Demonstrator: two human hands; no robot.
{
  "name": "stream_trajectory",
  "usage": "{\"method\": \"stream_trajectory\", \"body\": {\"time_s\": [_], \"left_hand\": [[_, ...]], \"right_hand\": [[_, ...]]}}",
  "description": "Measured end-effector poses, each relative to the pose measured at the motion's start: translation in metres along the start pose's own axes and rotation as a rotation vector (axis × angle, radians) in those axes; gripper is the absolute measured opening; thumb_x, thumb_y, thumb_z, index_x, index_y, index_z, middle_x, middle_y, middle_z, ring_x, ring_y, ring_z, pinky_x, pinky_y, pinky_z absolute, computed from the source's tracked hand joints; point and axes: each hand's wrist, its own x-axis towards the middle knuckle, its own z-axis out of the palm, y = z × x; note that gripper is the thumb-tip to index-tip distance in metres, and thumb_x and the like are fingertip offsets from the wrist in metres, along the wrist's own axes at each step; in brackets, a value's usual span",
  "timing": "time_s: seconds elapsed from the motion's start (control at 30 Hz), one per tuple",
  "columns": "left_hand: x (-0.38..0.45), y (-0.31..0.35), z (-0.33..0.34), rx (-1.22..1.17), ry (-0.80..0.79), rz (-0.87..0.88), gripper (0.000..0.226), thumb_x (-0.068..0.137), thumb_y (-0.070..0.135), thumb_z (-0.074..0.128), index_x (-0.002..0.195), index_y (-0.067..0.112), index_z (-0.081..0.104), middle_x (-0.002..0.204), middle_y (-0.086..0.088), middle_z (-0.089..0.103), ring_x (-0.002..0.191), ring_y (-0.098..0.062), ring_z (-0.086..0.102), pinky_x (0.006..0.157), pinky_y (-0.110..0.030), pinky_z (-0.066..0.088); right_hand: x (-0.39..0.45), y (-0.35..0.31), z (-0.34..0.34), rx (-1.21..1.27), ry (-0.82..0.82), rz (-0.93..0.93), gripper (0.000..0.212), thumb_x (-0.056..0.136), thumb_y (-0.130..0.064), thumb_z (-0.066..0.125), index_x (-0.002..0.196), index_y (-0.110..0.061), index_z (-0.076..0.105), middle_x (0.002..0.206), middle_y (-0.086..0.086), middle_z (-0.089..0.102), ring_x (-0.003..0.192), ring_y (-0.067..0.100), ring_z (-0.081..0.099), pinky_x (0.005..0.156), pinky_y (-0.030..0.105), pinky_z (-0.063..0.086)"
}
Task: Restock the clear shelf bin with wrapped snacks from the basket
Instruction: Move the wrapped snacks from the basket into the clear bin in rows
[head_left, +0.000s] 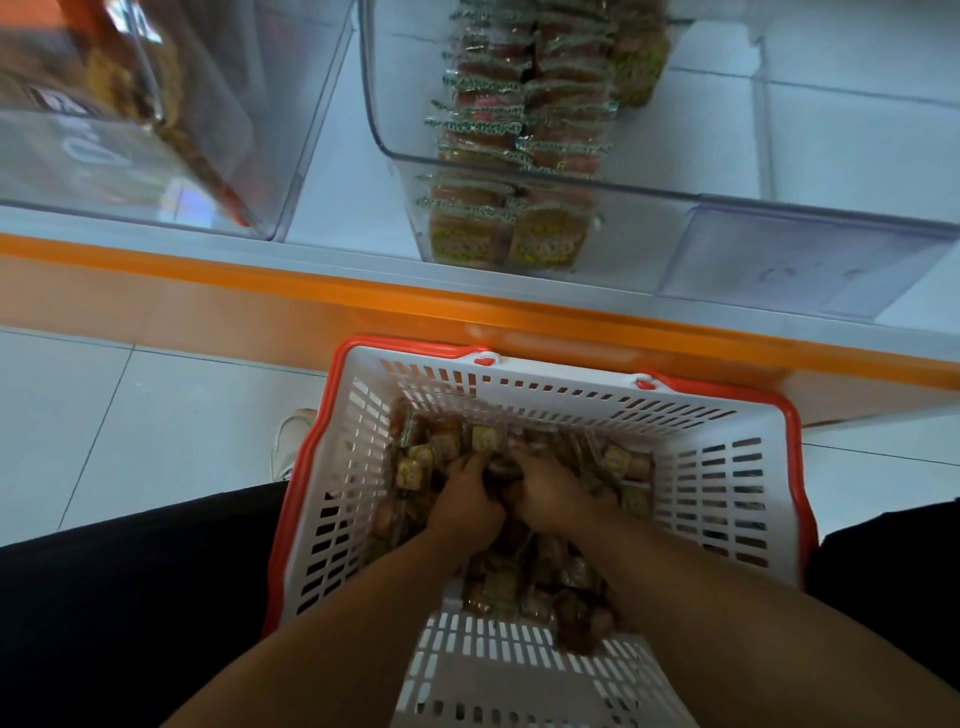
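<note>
A white slotted basket with an orange rim (727, 467) sits on the floor between my knees, its bottom covered with small wrapped snacks (524, 582). Both my hands are down in the pile, side by side. My left hand (465, 501) is curled around a bunch of snacks, and my right hand (556, 496) is curled around more beside it. Above, on the shelf, the clear bin (675, 171) holds two neat rows of the same wrapped snacks (519, 135) along its left part; its right part is bare.
The shelf has an orange front edge (363, 301) just beyond the basket. A second clear bin (156, 156) with other packaged goods stands at the upper left. A white shoe (291, 441) shows left of the basket on the tiled floor.
</note>
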Motion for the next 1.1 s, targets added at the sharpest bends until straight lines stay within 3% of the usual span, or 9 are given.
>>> {"method": "stream_trajectory", "body": {"time_s": [0.17,0.27,0.33,0.4,0.5,0.63,0.77,0.97,1.1], "left_hand": [[0.0,0.011,-0.004,-0.199,-0.004,0.001,0.043,0.091,-0.001,0.062,0.131,0.015,0.064,0.12,-0.005,0.063,0.119,-0.031,0.062,0.09,-0.019,0.052],[-0.009,0.029,-0.017,-0.454,-0.037,-0.102,0.03,0.093,0.001,0.06,0.119,0.012,0.07,0.104,-0.006,0.072,0.097,-0.029,0.07,0.073,-0.029,0.06],[-0.019,0.041,-0.033,-0.588,-0.12,-0.173,0.026,0.099,0.006,0.052,0.119,0.011,0.068,0.098,-0.01,0.072,0.084,-0.027,0.067,0.066,-0.031,0.057],[-0.031,0.053,-0.052,-0.709,-0.225,-0.208,0.027,0.1,0.007,0.045,0.108,0.01,0.071,0.084,-0.009,0.07,0.078,-0.027,0.062,0.078,-0.042,0.051],[-0.055,0.083,-0.082,-0.865,-0.417,-0.146,0.036,0.088,-0.002,0.041,0.089,0.006,0.076,0.079,-0.014,0.071,0.076,-0.03,0.069,0.083,-0.047,0.052],[-0.103,0.148,-0.126,-0.857,-0.57,0.024,0.036,0.077,0.004,0.044,0.076,0.013,0.079,0.081,-0.007,0.074,0.077,-0.023,0.075,0.075,-0.043,0.062],[-0.154,0.215,-0.172,-0.954,-0.492,0.185,0.03,0.093,0.009,0.04,0.096,0.004,0.069,0.089,-0.013,0.068,0.074,-0.026,0.069,0.071,-0.045,0.063],[-0.212,0.272,-0.205,-1.07,-0.353,0.388,0.054,0.099,0.026,0.038,0.063,0.01,0.075,0.067,-0.006,0.067,0.055,-0.02,0.067,0.058,-0.035,0.06],[-0.208,0.279,-0.199,-0.957,-0.15,0.57,0.057,0.087,0.062,0.065,0.112,0.011,0.075,0.094,-0.017,0.073,0.082,-0.023,0.074,0.069,-0.04,0.061]], "right_hand": [[-0.023,0.005,-0.015,0.127,0.079,-0.071,0.049,0.089,-0.026,0.065,0.136,-0.025,0.055,0.136,0.007,0.058,0.123,0.028,0.056,0.102,0.038,0.047],[-0.042,-0.003,-0.043,0.132,0.093,-0.125,0.016,0.085,-0.034,0.069,0.097,-0.031,0.059,0.102,-0.002,0.065,0.099,0.023,0.063,0.08,0.036,0.052],[-0.058,-0.016,-0.068,0.047,0.064,-0.164,0.021,0.082,-0.049,0.065,0.089,-0.035,0.052,0.09,-0.012,0.062,0.086,0.014,0.062,0.065,0.03,0.047],[-0.079,-0.032,-0.093,-0.028,0.046,-0.209,0.025,0.084,-0.057,0.06,0.097,-0.038,0.049,0.093,-0.014,0.061,0.087,0.011,0.061,0.063,0.027,0.044],[-0.122,-0.06,-0.129,-0.227,0.105,-0.281,0.048,0.089,-0.047,0.056,0.132,-0.029,0.043,0.129,-0.002,0.059,0.115,0.023,0.06,0.085,0.034,0.045],[-0.19,-0.097,-0.179,-0.356,0.328,-0.38,0.04,0.094,-0.046,0.048,0.123,-0.019,0.044,0.126,0.008,0.055,0.109,0.03,0.059,0.082,0.037,0.045],[-0.249,-0.133,-0.223,-0.328,0.677,-0.559,0.031,0.092,-0.052,0.044,0.113,-0.03,0.037,0.104,-0.005,0.048,0.086,0.018,0.055,0.065,0.035,0.045],[-0.273,-0.163,-0.262,-0.363,1.012,-0.562,0.04,0.085,-0.062,0.037,0.115,-0.036,0.039,0.099,-0.015,0.042,0.07,0.011,0.043,0.055,0.028,0.034],[-0.253,-0.165,-0.271,-0.387,1.059,-0.501,0.044,0.087,-0.065,0.047,0.118,-0.035,0.041,0.109,-0.01,0.051,0.086,0.017,0.062,0.061,0.029,0.032]]}}
